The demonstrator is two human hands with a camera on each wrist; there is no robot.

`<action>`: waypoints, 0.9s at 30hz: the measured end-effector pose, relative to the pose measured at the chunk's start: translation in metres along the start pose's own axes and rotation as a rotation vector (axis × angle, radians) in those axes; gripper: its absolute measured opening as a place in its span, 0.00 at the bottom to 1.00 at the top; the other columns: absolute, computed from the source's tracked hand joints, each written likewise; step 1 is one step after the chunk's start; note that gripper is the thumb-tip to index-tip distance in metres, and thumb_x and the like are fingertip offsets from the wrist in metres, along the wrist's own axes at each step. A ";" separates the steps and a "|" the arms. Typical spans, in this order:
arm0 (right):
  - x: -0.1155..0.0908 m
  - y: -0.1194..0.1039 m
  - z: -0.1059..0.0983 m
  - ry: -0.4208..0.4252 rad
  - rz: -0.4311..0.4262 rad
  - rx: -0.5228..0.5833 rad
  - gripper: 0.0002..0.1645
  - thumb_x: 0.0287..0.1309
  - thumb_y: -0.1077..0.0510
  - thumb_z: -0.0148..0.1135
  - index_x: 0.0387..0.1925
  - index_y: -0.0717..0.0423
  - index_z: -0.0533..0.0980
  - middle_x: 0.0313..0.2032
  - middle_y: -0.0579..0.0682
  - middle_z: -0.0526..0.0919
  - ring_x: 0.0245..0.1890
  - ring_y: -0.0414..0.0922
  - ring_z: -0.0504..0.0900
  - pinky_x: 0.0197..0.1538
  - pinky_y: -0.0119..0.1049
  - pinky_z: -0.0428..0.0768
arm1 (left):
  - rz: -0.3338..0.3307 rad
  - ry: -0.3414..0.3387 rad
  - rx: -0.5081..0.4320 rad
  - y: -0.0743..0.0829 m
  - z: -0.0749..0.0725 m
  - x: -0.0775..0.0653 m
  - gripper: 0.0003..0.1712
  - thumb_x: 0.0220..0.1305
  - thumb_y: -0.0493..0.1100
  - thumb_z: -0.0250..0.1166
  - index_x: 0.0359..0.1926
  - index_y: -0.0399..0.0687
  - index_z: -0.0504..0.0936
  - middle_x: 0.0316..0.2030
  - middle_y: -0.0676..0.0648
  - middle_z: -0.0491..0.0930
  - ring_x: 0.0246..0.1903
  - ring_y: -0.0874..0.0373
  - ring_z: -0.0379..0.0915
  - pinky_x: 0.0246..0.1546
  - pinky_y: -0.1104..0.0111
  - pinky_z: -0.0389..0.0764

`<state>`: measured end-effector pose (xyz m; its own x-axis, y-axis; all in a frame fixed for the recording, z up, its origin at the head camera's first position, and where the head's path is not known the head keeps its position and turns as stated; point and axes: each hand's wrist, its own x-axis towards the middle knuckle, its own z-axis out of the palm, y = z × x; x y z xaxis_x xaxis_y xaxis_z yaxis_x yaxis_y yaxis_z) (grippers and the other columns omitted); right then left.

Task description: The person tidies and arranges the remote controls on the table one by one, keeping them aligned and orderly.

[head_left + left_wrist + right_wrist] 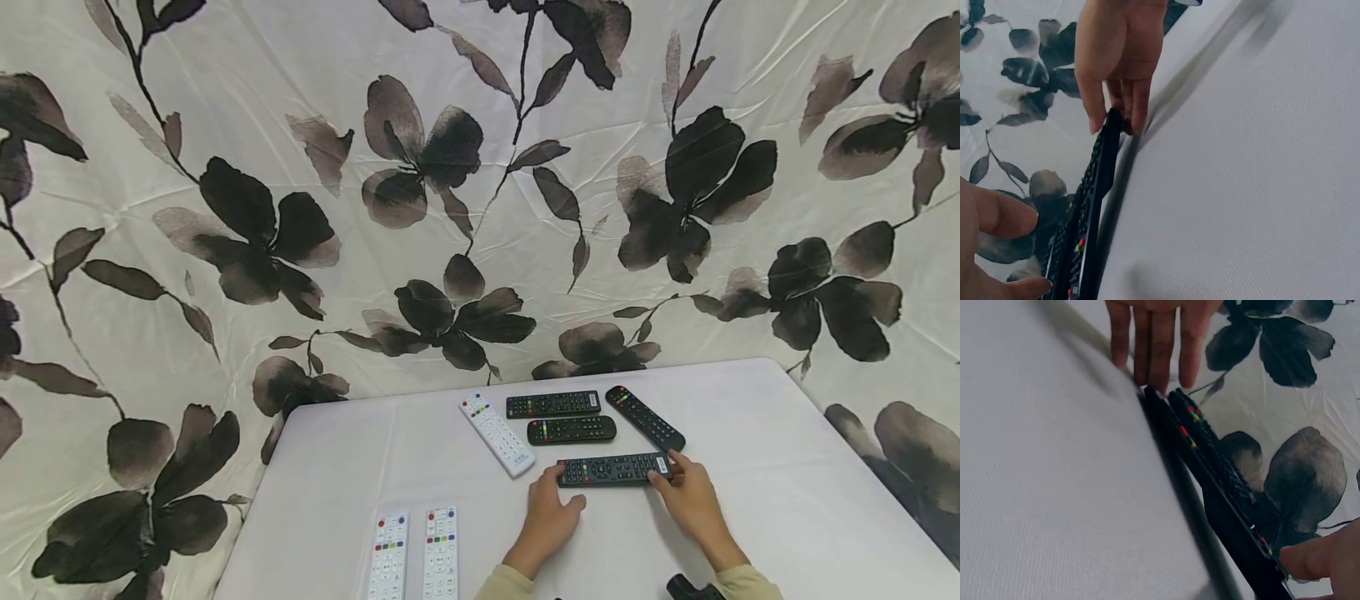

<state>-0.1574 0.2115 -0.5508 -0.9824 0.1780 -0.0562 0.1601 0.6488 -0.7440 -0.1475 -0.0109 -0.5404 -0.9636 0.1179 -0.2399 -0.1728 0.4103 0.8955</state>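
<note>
Your right hand (692,497) pinches the right end of a black remote (611,471); your left hand (548,518) touches its left end with straightened fingers, thumb apart. It bridges both hands lengthwise, roughly parallel to the table's (810,500) far edge, right of centre.

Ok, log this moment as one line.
right grip: pinches right end of black remote | left grip: at its left end | table: three more black remotes, three white remotes

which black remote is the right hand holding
The black remote nearest the person: the right hand pinches its end; the other three lie farther back.
</note>
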 end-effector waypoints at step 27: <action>-0.038 -0.020 -0.006 -0.206 0.236 0.521 0.24 0.74 0.68 0.54 0.68 0.73 0.70 0.55 0.65 0.78 0.51 0.46 0.83 0.50 0.36 0.89 | 0.041 0.310 -0.427 -0.005 -0.042 -0.004 0.20 0.71 0.30 0.61 0.62 0.29 0.80 0.55 0.37 0.81 0.48 0.53 0.84 0.48 0.68 0.88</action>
<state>-0.1231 0.1964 -0.5302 -0.9326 0.0920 -0.3489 0.3594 0.1522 -0.9207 -0.1510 -0.0516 -0.5285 -0.9752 -0.1732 -0.1377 -0.1395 -0.0014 0.9902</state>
